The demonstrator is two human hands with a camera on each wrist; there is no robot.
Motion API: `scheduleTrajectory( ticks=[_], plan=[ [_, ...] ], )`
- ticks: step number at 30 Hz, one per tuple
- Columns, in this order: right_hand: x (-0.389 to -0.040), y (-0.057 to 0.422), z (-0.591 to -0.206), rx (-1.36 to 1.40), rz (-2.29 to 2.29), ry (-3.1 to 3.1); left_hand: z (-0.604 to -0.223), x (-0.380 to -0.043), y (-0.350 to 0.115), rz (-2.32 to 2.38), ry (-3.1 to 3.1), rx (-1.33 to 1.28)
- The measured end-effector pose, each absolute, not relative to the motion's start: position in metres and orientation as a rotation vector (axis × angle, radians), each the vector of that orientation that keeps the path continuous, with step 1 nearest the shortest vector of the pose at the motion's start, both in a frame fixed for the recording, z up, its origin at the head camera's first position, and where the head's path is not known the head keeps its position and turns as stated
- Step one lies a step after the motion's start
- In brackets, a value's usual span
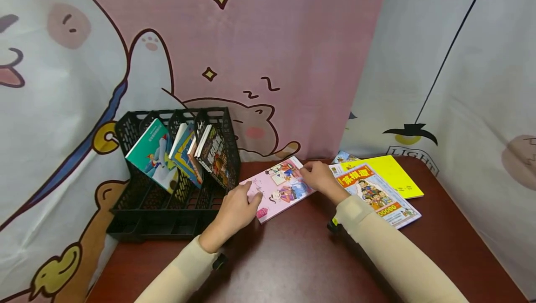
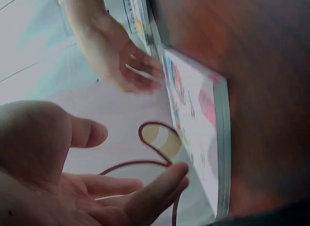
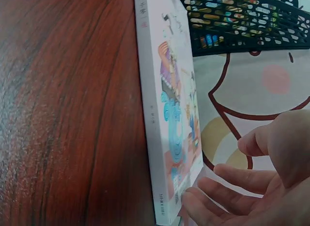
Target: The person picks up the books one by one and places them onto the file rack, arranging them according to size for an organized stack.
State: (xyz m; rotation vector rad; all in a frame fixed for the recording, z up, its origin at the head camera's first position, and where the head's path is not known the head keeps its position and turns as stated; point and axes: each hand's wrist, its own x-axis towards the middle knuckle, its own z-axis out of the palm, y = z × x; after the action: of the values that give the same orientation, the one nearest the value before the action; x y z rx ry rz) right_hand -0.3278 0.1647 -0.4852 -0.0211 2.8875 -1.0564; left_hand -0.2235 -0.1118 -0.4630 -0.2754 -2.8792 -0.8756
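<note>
A pink picture book (image 1: 278,186) with cartoon children on its cover lies flat on the dark red-brown table. Over its left end is the left hand (image 1: 238,207), fingers spread and thumb apart. The right hand (image 1: 321,178) is at the far right corner of the same book. In the right wrist view its fingertips (image 3: 193,201) come right to the book's edge, with the thumb held away. From the left wrist, the left fingers (image 2: 160,192) look loosely extended beside the cover, and nothing is pinched between them.
A black slotted book rack (image 1: 163,217) stands at left, with several books leaning in its compartments, including a green one (image 1: 152,154). To the right, a comic-covered book (image 1: 372,196) overlaps a yellow one (image 1: 398,177). A printed curtain (image 1: 293,61) hangs behind the table.
</note>
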Motion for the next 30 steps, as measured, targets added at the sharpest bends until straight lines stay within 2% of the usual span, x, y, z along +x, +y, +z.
scheduleTrajectory(
  ticks=[17, 30],
  plan=[
    [-0.340, 0.166, -0.492, -0.007, -0.992, 2.816, -0.497, -0.217, -0.098, -0.581, -2.992, -0.173],
    [-0.344, 0.169, -0.489, 0.072, -1.008, 2.755, -0.496, -0.214, -0.092, -0.721, -2.986, -0.119]
  ],
)
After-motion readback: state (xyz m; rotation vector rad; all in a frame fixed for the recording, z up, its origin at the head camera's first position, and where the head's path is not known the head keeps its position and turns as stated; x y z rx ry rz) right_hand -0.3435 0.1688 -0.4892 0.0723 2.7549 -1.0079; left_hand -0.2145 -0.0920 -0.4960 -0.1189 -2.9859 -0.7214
